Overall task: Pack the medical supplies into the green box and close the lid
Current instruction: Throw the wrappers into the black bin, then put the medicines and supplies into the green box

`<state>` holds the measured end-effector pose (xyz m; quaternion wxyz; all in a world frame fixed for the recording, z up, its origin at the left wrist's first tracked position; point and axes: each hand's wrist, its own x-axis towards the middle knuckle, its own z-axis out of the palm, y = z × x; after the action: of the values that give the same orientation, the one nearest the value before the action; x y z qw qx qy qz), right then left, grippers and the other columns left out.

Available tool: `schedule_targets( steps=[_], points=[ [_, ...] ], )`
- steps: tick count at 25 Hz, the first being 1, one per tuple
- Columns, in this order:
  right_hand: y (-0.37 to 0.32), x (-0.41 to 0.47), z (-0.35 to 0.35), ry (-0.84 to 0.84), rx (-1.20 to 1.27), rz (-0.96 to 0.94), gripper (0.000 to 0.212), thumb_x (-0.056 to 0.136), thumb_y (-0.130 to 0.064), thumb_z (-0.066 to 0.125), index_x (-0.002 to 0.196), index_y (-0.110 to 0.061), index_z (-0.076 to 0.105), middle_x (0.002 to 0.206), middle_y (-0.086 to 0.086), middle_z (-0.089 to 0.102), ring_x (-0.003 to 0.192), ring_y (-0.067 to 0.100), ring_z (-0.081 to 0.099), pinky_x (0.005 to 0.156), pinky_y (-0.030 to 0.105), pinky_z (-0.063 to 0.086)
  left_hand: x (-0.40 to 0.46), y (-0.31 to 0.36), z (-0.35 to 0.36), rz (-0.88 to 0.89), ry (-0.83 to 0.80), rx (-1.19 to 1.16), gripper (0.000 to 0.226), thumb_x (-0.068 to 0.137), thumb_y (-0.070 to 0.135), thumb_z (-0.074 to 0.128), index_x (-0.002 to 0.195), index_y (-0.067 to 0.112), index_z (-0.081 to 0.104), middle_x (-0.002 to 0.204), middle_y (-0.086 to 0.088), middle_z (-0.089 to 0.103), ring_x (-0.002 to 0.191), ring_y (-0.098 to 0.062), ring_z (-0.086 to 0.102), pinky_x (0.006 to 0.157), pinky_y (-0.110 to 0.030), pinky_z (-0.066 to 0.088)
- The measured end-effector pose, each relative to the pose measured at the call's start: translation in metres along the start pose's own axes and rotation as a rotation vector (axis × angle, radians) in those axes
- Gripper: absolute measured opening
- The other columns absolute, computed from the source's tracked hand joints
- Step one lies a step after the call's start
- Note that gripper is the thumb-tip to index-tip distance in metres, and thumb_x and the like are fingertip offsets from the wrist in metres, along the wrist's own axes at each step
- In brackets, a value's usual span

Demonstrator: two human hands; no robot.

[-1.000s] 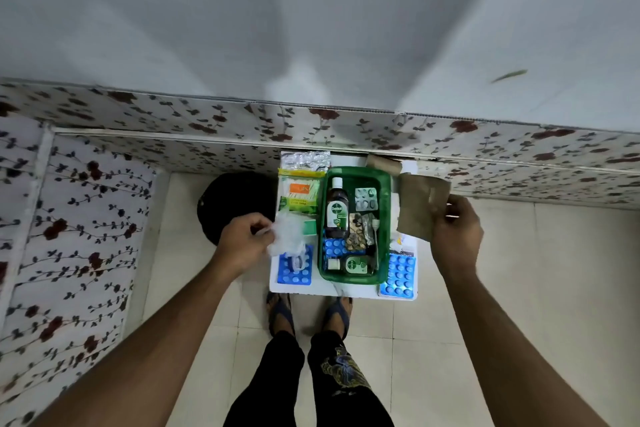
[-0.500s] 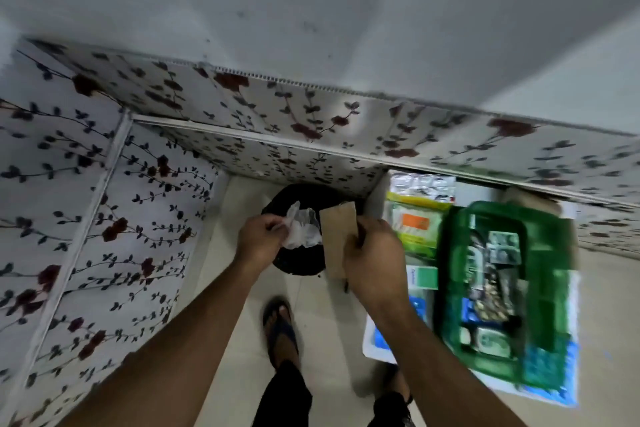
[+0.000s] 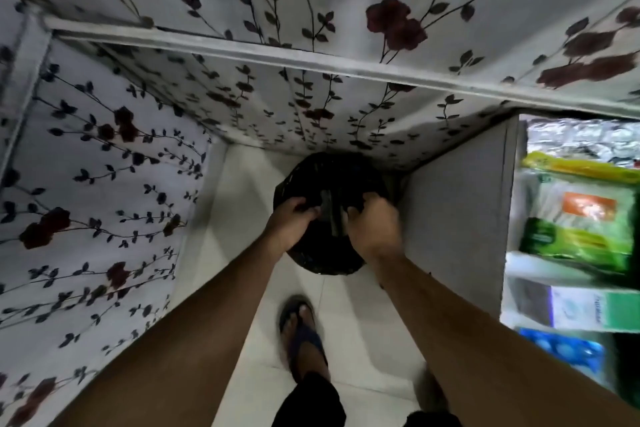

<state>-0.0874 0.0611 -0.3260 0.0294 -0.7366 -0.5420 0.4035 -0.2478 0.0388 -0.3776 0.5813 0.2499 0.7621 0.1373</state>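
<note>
Here both hands reach down into the black bin on the floor: the left hand curls its fingers over the near rim, and the right hand is bunched beside it, though blur hides whether either grips anything. Probably this is a detour to drop rubbish (packing scraps, I would guess). Outward to the right, the white table carries a foil pack, green packets and a blue blister sheet; the green box lies out of view.

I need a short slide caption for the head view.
Both hands, left hand and right hand, reach into a black bin beside the table.
</note>
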Motion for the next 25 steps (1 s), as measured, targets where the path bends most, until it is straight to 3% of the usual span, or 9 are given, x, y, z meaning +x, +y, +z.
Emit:
schedule_targets(
  steps=[4, 6, 9, 11, 15, 17, 19, 21, 25],
  points=[
    [-0.006, -0.029, -0.031, 0.002, -0.017, 0.006, 0.036, 0.094, -0.022, 0.053, 0.127, -0.009, 0.057, 0.122, 0.016, 0.065, 0.111, 0.034, 0.061, 0.086, 0.034, 0.049, -0.039, 0.003, -0.014, -0.03, 0.085, -0.023, 0.036, 0.066, 0.044, 0.066, 0.098, 0.029, 0.067, 0.113, -0.005, 0.069, 0.104, -0.024, 0.065, 0.094, -0.046, 0.053],
    [-0.013, -0.054, -0.064, 0.006, 0.043, -0.004, 0.036, 0.092, -0.022, 0.053, 0.126, -0.01, 0.058, 0.121, 0.016, 0.066, 0.112, 0.035, 0.061, 0.09, 0.037, 0.05, -0.073, 0.02, -0.017, -0.055, 0.092, -0.052, 0.02, 0.067, 0.039, 0.066, 0.085, 0.03, 0.068, 0.103, -0.008, 0.071, 0.098, -0.027, 0.068, 0.089, -0.044, 0.055],
    [-0.023, -0.102, -0.128, 0.009, 0.023, -0.081, 0.036, 0.087, -0.029, 0.046, 0.115, -0.015, 0.062, 0.112, 0.013, 0.068, 0.105, 0.035, 0.063, 0.082, 0.036, 0.048, -0.152, 0.064, -0.008, -0.03, 0.077, -0.071, 0.006, 0.085, 0.02, 0.063, 0.086, 0.02, 0.069, 0.098, -0.011, 0.07, 0.088, -0.026, 0.068, 0.077, -0.035, 0.054],
    [-0.029, -0.135, -0.179, 0.041, 0.058, -0.158, 0.037, 0.085, -0.03, 0.043, 0.11, -0.012, 0.064, 0.106, 0.012, 0.07, 0.099, 0.035, 0.064, 0.075, 0.034, 0.045, -0.204, 0.096, 0.007, 0.02, 0.053, -0.032, 0.008, 0.088, 0.016, 0.061, 0.087, 0.018, 0.069, 0.096, -0.009, 0.07, 0.087, -0.025, 0.067, 0.074, -0.033, 0.052],
    [-0.003, -0.185, -0.29, 0.125, 0.323, -0.214, 0.025, 0.094, -0.022, 0.054, 0.114, -0.014, 0.066, 0.102, 0.005, 0.073, 0.085, 0.02, 0.069, 0.076, 0.034, 0.054, -0.291, 0.149, 0.061, 0.133, 0.031, 0.037, 0.011, 0.085, 0.012, 0.067, 0.084, 0.023, 0.068, 0.087, -0.005, 0.069, 0.09, -0.029, 0.068, 0.083, -0.039, 0.054],
    [0.035, -0.197, -0.341, 0.221, 0.38, -0.196, 0.021, 0.094, -0.022, 0.057, 0.111, -0.02, 0.068, 0.094, -0.003, 0.073, 0.077, 0.012, 0.067, 0.07, 0.029, 0.053, -0.316, 0.166, 0.094, 0.224, 0.059, 0.082, 0.016, 0.082, 0.011, 0.071, 0.088, 0.025, 0.067, 0.088, 0.001, 0.069, 0.089, -0.02, 0.067, 0.085, -0.034, 0.053],
    [0.078, -0.199, -0.379, 0.344, 0.437, -0.107, 0.014, 0.093, -0.021, 0.058, 0.104, -0.024, 0.067, 0.084, -0.008, 0.072, 0.07, 0.008, 0.066, 0.064, 0.029, 0.052, -0.328, 0.172, 0.118, 0.332, 0.093, 0.182, 0.026, 0.079, 0.011, 0.074, 0.101, 0.024, 0.068, 0.095, 0.007, 0.066, 0.089, -0.011, 0.063, 0.085, -0.027, 0.05],
    [0.125, -0.187, -0.405, 0.454, 0.423, 0.032, 0.013, 0.092, -0.021, 0.058, 0.102, -0.023, 0.066, 0.08, -0.01, 0.069, 0.069, 0.008, 0.065, 0.062, 0.03, 0.047, -0.328, 0.173, 0.137, 0.441, 0.105, 0.361, 0.039, 0.077, 0.014, 0.077, 0.114, 0.02, 0.068, 0.107, 0.002, 0.064, 0.095, -0.013, 0.061, 0.086, -0.024, 0.046],
    [0.201, -0.158, -0.41, 0.357, 0.235, 0.305, 0.024, 0.09, -0.03, 0.057, 0.111, -0.019, 0.063, 0.097, 0.0, 0.07, 0.086, 0.022, 0.061, 0.072, 0.029, 0.038, -0.316, 0.164, 0.161, 0.586, 0.125, 0.628, 0.047, 0.074, 0.016, 0.078, 0.119, 0.016, 0.066, 0.116, -0.009, 0.063, 0.105, -0.026, 0.06, 0.092, -0.034, 0.049]
  ],
)
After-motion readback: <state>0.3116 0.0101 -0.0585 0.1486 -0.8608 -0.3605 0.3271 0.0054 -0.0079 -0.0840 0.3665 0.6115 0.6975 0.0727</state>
